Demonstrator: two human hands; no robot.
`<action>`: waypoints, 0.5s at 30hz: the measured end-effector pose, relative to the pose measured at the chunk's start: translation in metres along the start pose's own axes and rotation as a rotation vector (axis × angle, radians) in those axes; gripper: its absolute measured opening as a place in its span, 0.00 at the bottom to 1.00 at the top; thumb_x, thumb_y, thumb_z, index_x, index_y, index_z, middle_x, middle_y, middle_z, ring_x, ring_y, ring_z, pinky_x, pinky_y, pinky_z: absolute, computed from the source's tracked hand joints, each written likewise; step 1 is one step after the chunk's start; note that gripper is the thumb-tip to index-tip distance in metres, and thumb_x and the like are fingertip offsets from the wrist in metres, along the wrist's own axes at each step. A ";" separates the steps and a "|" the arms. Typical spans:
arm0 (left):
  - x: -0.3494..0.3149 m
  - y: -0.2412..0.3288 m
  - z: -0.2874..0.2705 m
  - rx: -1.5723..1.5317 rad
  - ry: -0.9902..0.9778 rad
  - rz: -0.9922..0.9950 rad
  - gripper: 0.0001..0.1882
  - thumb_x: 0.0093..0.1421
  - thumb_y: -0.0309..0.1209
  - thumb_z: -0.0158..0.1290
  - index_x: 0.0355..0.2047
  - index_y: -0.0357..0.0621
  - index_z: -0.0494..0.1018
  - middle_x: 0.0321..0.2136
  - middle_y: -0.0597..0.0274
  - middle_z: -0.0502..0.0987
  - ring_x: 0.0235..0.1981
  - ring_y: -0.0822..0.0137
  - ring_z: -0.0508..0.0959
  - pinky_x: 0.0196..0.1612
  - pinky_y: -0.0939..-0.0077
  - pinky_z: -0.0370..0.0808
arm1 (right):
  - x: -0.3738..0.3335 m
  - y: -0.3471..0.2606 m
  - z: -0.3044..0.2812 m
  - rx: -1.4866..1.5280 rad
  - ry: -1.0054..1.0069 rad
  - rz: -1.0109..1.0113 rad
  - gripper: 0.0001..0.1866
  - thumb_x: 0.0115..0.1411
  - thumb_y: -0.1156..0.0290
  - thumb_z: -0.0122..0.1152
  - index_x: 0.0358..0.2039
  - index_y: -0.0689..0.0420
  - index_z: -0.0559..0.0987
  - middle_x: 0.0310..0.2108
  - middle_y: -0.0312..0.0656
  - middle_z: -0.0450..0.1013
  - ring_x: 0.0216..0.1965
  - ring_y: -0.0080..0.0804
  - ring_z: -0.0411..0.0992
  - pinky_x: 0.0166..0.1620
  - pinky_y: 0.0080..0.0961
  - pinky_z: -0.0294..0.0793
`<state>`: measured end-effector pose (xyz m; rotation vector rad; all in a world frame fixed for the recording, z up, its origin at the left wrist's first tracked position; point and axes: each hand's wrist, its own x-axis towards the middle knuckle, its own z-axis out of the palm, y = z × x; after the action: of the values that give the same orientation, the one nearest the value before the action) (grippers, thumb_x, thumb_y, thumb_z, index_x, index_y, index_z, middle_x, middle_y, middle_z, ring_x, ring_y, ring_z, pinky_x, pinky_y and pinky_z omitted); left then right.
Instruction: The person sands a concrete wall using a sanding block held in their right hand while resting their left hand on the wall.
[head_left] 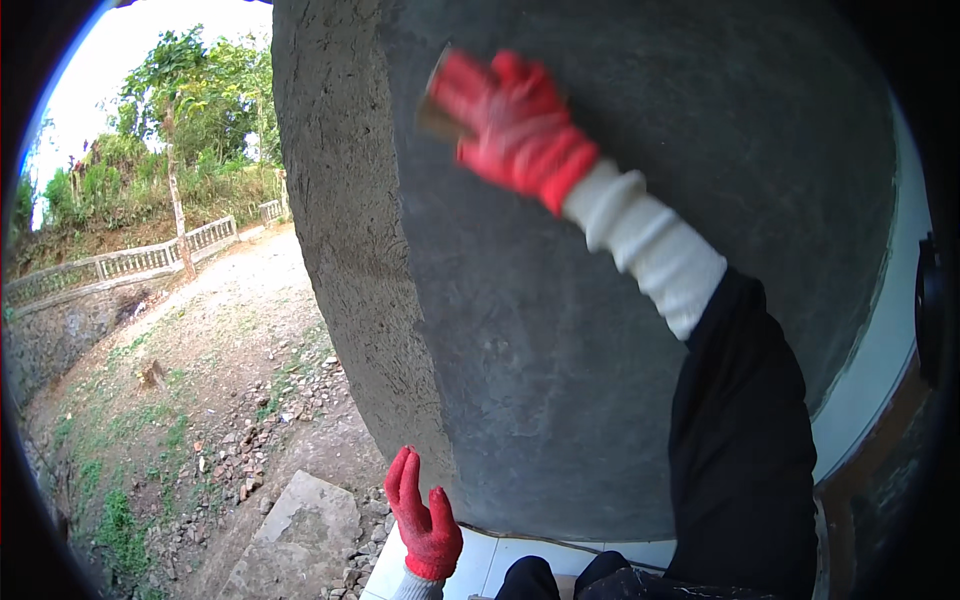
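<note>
My right hand (525, 125), in a red glove with a white cuff, reaches up across the wall, somewhat smeared by motion. Its fingers press a flat brownish pad (437, 120) against the dark grey plaster (560, 330), near the plaster's left edge. The glove hides most of the pad, so I cannot tell its exact kind. Low in the view, my left hand (425, 520) is raised in a red glove with a grey cuff. Nothing is in it; thumb and fingers stand apart, beside the wall's lower left.
A rougher, lighter strip of wall (350, 230) borders the smooth plaster. White floor tiles (500, 560) lie below, with my knees above them. A concrete slab (300, 530) and rubble (240, 460) are outside at left. A pale frame (880, 340) edges the right.
</note>
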<state>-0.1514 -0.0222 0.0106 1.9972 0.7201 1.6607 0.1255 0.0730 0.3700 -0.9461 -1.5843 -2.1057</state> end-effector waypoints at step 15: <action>-0.003 0.017 0.021 -0.015 -0.107 0.027 0.31 0.61 0.19 0.49 0.66 0.32 0.63 0.65 0.40 0.63 0.66 0.43 0.64 0.70 0.54 0.59 | -0.131 -0.119 -0.066 0.569 -0.655 -0.289 0.28 0.61 0.65 0.57 0.64 0.50 0.72 0.62 0.46 0.69 0.60 0.42 0.69 0.62 0.41 0.68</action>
<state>-0.1297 -0.0368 0.0155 2.0754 0.6435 1.5562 0.1259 0.0337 0.1853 -1.3134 -2.5855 -1.3827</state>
